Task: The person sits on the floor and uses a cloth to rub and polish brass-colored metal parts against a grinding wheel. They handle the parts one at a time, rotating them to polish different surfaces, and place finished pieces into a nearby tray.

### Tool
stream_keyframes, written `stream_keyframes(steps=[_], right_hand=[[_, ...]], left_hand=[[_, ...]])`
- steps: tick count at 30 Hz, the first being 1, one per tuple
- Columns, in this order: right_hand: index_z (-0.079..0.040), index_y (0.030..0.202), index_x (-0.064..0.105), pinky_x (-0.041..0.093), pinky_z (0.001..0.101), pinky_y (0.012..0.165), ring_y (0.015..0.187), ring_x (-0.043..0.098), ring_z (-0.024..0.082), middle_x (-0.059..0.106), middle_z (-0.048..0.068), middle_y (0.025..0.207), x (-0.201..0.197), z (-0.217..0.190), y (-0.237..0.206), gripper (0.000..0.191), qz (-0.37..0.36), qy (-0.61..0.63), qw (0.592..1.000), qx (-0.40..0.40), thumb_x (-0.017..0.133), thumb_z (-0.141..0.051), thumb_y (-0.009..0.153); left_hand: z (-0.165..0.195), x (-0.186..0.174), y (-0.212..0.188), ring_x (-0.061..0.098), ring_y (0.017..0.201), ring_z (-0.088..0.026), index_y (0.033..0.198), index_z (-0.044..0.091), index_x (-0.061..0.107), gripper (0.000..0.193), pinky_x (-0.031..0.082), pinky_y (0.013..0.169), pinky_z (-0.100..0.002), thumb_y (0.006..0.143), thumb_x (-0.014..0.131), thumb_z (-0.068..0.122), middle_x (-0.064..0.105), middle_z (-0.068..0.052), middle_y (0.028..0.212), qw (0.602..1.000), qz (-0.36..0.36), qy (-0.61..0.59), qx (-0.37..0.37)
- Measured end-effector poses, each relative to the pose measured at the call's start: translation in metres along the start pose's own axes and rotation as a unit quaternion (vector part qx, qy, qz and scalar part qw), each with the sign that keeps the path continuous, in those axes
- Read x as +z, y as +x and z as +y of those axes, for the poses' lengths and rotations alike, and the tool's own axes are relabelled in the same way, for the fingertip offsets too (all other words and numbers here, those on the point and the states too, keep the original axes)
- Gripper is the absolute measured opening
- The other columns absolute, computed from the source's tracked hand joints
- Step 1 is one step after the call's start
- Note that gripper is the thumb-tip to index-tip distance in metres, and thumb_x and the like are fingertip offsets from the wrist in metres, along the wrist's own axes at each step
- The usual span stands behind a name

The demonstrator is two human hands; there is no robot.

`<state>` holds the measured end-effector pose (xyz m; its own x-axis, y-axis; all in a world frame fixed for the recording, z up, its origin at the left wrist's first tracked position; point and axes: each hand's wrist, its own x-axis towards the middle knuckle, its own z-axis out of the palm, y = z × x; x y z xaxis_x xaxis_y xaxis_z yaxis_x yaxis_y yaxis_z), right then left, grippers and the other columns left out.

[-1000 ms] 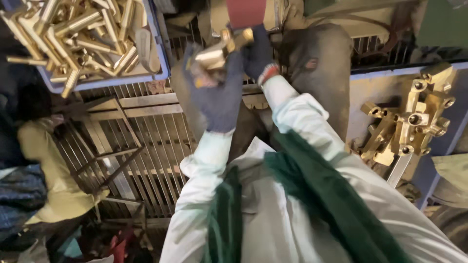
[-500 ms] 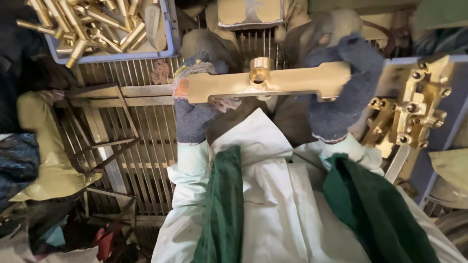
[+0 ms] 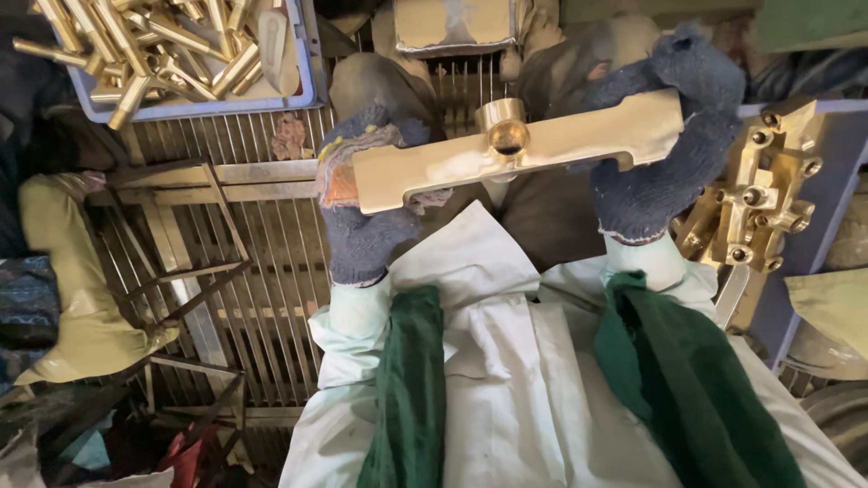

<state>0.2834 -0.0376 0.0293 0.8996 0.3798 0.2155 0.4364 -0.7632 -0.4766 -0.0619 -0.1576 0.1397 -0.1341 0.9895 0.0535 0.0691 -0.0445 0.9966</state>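
Up over the metal grating (image 3: 271,262), a long flat brass bar (image 3: 561,145) with a round socket in the middle is being held level, one end in each hand. The left hand (image 3: 362,217), in a dark knit glove with a scrap of rag at the palm, is gripping the left end with the thumb curling over the top face. The right hand (image 3: 660,154), gloved the same way, is wrapping around the right end, fingers clamping over the edge. So both hands are closed on the piece and it isn't touching anything else.

What I'd be worrying about: that bar is looking polished and slick, and knit gloves on smooth brass aren't giving much bite. If either grip is loosening, the piece is probably tipping and dropping onto the grating or the person's lap, and a dent on a finished face is likely ruining it. The loose rag under the left palm could be sliding too.

Also, the stack of brass valve bodies (image 3: 759,199) is sitting close to the right elbow, so a wide swing could be knocking them. The blue tray of brass tubes (image 3: 172,54) at upper left is well apart, so no real risk there.
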Motion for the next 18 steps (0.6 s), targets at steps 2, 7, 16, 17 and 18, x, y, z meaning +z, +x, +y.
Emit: stream_keyframes(steps=[2,7,16,17,18], right_hand=[[-0.004,0.117,0.068,0.059,0.0447,0.077,0.089,0.071,0.033,0.071,0.017,0.104,-0.051,0.001,-0.014,0.04,-0.249,0.486,0.809,-0.218,0.05,-0.039,0.106],[-0.004,0.127,0.061,0.056,0.0414,0.079,0.092,0.067,0.031,0.067,0.016,0.111,-0.083,-0.034,-0.018,0.037,-0.519,0.621,0.585,-0.06,0.051,-0.035,0.111],[-0.003,0.133,0.055,0.054,0.0444,0.108,0.123,0.065,0.032,0.065,0.015,0.129,-0.064,-0.07,0.01,0.06,-0.368,0.301,0.705,-0.527,0.094,-0.017,0.089],[-0.003,0.132,0.056,0.053,0.0432,0.109,0.124,0.065,0.03,0.064,0.014,0.128,-0.061,-0.071,0.013,0.061,-0.375,0.266,0.717,-0.524,0.098,-0.018,0.09],[-0.004,0.131,0.057,0.053,0.0419,0.109,0.124,0.065,0.029,0.063,0.014,0.127,-0.058,-0.071,0.016,0.061,-0.382,0.231,0.728,-0.52,0.101,-0.02,0.091]], left_hand=[[-0.003,0.003,0.008,0.068,0.117,-0.022,0.132,0.003,0.06,0.047,0.055,0.105,-0.036,0.089,0.077,0.014,0.069,-0.01,0.126,0.999,0.005,0.021,0.038],[-0.05,0.027,0.039,0.071,0.074,-0.024,0.128,0.002,0.055,0.03,0.054,0.061,-0.035,0.101,0.055,0.014,0.072,-0.018,0.09,0.958,0.011,-0.202,-0.205],[-0.169,0.097,0.136,0.06,0.107,-0.012,0.136,-0.003,0.06,0.053,0.051,0.097,-0.031,0.106,0.063,0.04,0.065,-0.004,0.119,0.898,0.113,-0.387,-0.175],[-0.171,0.102,0.141,0.059,0.109,-0.013,0.138,-0.002,0.059,0.054,0.05,0.099,-0.032,0.105,0.063,0.041,0.064,-0.003,0.121,0.886,0.108,-0.412,-0.187],[-0.172,0.106,0.145,0.058,0.111,-0.014,0.14,-0.001,0.058,0.056,0.048,0.101,-0.033,0.104,0.063,0.042,0.063,-0.003,0.123,0.872,0.103,-0.435,-0.198]])
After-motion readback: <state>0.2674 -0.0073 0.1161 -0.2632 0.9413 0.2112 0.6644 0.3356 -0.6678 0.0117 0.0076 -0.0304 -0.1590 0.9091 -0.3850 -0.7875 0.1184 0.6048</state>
